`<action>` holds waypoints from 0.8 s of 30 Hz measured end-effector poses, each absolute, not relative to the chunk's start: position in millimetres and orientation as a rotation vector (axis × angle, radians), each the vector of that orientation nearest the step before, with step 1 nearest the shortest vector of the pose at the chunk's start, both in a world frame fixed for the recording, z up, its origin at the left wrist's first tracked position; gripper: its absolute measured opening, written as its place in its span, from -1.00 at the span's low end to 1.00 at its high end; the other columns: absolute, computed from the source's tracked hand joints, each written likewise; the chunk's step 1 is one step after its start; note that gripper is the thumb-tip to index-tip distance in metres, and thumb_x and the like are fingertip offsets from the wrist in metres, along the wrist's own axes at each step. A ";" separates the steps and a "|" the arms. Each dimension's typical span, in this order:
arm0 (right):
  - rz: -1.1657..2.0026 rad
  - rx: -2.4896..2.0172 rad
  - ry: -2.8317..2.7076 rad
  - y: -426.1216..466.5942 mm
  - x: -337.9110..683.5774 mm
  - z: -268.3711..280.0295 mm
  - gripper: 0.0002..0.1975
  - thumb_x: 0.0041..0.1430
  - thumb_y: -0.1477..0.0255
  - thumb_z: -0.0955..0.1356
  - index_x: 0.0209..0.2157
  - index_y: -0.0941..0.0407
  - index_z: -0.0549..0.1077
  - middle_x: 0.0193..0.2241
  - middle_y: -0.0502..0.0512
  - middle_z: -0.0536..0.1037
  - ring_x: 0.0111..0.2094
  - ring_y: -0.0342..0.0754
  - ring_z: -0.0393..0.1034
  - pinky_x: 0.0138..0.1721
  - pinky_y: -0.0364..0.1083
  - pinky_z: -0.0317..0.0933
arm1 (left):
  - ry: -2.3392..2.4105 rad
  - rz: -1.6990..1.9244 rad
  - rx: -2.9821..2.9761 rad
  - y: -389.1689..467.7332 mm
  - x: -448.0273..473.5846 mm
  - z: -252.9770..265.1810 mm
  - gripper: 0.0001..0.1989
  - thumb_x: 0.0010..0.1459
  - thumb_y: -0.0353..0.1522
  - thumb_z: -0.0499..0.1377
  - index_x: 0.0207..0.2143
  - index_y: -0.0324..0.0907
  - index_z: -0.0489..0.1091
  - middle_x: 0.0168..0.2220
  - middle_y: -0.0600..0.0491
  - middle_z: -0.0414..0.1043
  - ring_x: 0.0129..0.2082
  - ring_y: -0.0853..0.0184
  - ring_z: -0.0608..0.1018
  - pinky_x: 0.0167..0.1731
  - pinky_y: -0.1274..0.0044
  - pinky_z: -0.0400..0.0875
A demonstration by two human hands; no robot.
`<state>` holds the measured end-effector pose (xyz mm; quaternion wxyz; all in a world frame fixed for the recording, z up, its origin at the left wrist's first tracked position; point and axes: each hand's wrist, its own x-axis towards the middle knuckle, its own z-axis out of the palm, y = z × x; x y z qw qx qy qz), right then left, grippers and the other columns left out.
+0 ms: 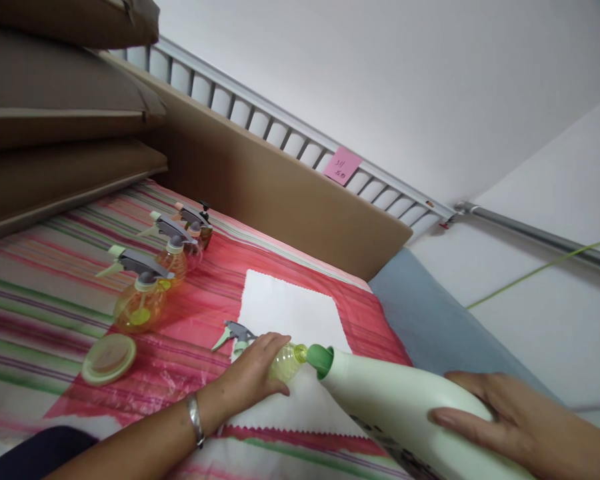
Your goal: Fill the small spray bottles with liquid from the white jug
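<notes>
My left hand [260,370] is wrapped round a small clear yellow spray bottle [286,361] without its head, over a white cloth [290,307] with zigzag edges. In my right hand [510,417] is a large pale green squeeze bottle [405,400], tilted over on its side. Its darker green spout [321,361] meets the mouth of the small bottle; whether liquid flows I cannot make out. A grey and light green spray head [237,335] lies just beyond my left hand, partly hidden by it.
Several spray bottles with heads stand at the left, the nearest a yellowish one [139,307]. A round pale green lid [109,359] lies in front of them. Brown padded boards [70,80] are stacked at upper left; a tan board [260,180] and radiator [280,133] border the back.
</notes>
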<state>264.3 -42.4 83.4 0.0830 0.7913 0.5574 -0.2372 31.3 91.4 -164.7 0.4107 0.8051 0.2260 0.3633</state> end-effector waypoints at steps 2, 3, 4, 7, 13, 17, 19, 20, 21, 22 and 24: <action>-0.670 2.368 1.683 -43.0 265.1 82.3 -0.68 -0.07 0.07 0.33 -0.43 0.01 0.50 -0.45 -0.06 0.59 -0.39 0.10 0.46 -0.43 -0.13 0.31 | 0.569 0.920 2.024 91.4 31.5 -165.5 -0.18 -0.21 -0.39 0.39 0.12 -0.04 0.12 0.09 -0.05 0.25 0.10 0.16 0.30 0.12 0.30 0.20; -0.652 2.362 1.692 -42.9 264.7 82.3 -0.68 -0.06 0.07 0.33 -0.43 0.02 0.50 -0.45 -0.05 0.59 -0.40 0.10 0.46 -0.44 -0.13 0.31 | 0.569 0.921 2.022 91.4 31.6 -165.9 -0.18 -0.21 -0.38 0.39 0.12 -0.04 0.11 0.09 -0.06 0.25 0.10 0.16 0.30 0.12 0.29 0.20; -0.633 2.354 1.699 -42.8 264.0 82.5 -0.67 -0.06 0.07 0.33 -0.44 0.03 0.50 -0.46 -0.04 0.59 -0.40 0.10 0.46 -0.44 -0.13 0.31 | 0.570 0.922 2.020 91.3 31.7 -166.0 -0.18 -0.20 -0.38 0.39 0.12 -0.04 0.11 0.09 -0.06 0.24 0.10 0.15 0.29 0.12 0.29 0.19; -0.602 2.342 1.720 -42.2 261.7 84.0 -0.65 -0.06 0.05 0.31 -0.46 0.04 0.50 -0.47 -0.02 0.58 -0.41 0.10 0.45 -0.46 -0.13 0.31 | 0.569 0.918 2.012 91.3 31.6 -165.7 -0.17 -0.20 -0.39 0.39 0.12 -0.03 0.11 0.10 -0.05 0.24 0.10 0.15 0.29 0.12 0.28 0.19; -0.637 2.347 1.700 -41.9 264.5 82.8 -0.65 -0.05 0.05 0.31 -0.44 0.02 0.51 -0.46 -0.04 0.58 -0.40 0.10 0.45 -0.44 -0.14 0.32 | 0.568 0.915 2.001 91.6 31.5 -165.4 -0.18 -0.21 -0.41 0.39 0.11 -0.02 0.12 0.07 -0.04 0.27 0.08 0.16 0.31 0.11 0.28 0.20; -0.587 2.363 1.691 -39.2 265.7 81.7 -0.67 -0.11 0.06 0.34 -0.48 0.03 0.50 -0.48 -0.03 0.57 -0.42 0.11 0.45 -0.47 -0.13 0.31 | 0.561 0.922 2.000 91.6 31.9 -166.2 -0.17 -0.21 -0.41 0.39 0.12 -0.02 0.11 0.08 -0.04 0.26 0.09 0.17 0.31 0.12 0.29 0.20; -0.613 2.349 1.677 -38.9 265.4 82.4 -0.69 -0.07 0.08 0.34 -0.45 0.03 0.49 -0.46 -0.02 0.57 -0.40 0.10 0.44 -0.46 -0.14 0.31 | 0.571 0.911 1.997 91.3 31.8 -165.2 -0.17 -0.22 -0.42 0.39 0.12 -0.04 0.12 0.08 -0.05 0.26 0.09 0.17 0.30 0.12 0.30 0.20; -0.627 2.346 1.671 -39.3 265.3 82.7 -0.69 -0.06 0.09 0.33 -0.44 0.03 0.50 -0.45 -0.01 0.57 -0.40 0.09 0.44 -0.46 -0.15 0.30 | 0.577 0.904 1.996 91.2 31.6 -164.3 -0.17 -0.22 -0.42 0.39 0.12 -0.05 0.13 0.08 -0.06 0.26 0.09 0.17 0.30 0.12 0.30 0.20; -0.640 2.345 1.671 -39.8 265.2 82.7 -0.69 -0.05 0.09 0.33 -0.45 0.04 0.50 -0.45 0.00 0.57 -0.40 0.08 0.44 -0.46 -0.15 0.30 | 0.582 0.897 1.996 91.0 31.5 -163.3 -0.18 -0.22 -0.43 0.39 0.11 -0.06 0.13 0.08 -0.06 0.26 0.09 0.17 0.31 0.12 0.30 0.20; -0.654 2.352 1.677 -40.5 265.2 82.5 -0.70 -0.06 0.10 0.34 -0.47 0.04 0.50 -0.47 0.00 0.57 -0.43 0.07 0.44 -0.48 -0.15 0.30 | 0.585 0.892 1.996 90.8 31.3 -162.4 -0.18 -0.23 -0.44 0.39 0.11 -0.07 0.14 0.08 -0.06 0.26 0.09 0.17 0.30 0.12 0.30 0.20; -0.613 2.522 1.797 -41.5 264.9 81.3 -0.72 -0.18 0.13 0.41 -0.58 0.07 0.50 -0.59 0.00 0.54 -0.55 0.03 0.42 -0.60 -0.16 0.25 | 0.585 0.890 1.994 90.7 31.0 -160.9 -0.18 -0.23 -0.44 0.39 0.11 -0.07 0.15 0.08 -0.07 0.26 0.10 0.16 0.30 0.12 0.30 0.19</action>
